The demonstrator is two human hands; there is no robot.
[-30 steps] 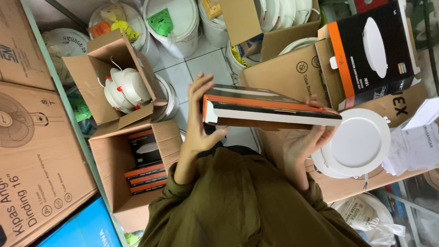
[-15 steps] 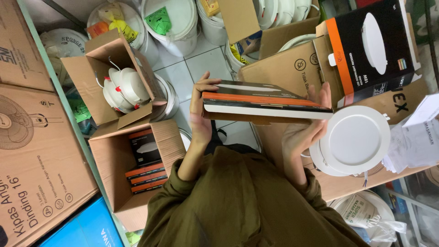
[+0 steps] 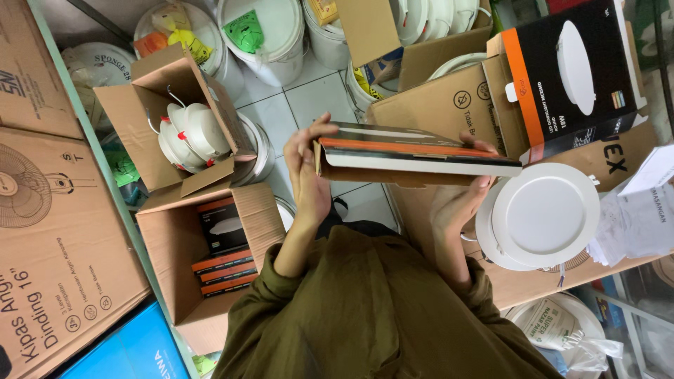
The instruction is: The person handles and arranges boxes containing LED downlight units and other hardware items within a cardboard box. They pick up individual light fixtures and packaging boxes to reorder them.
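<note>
Cardboard cartons (image 3: 210, 281) and a round lamp (image 3: 544, 214) flank the held box (image 3: 414, 156).

glossy card box (image 3: 414, 154), matt white plastic lamp (image 3: 544, 214)

A flat rectangular cardboard box (image 3: 414, 154) in black, orange and white is held edge-on and level between two bare hands, its brown underside facing down. One end flap stands slightly open at the end by the left hand.
</note>
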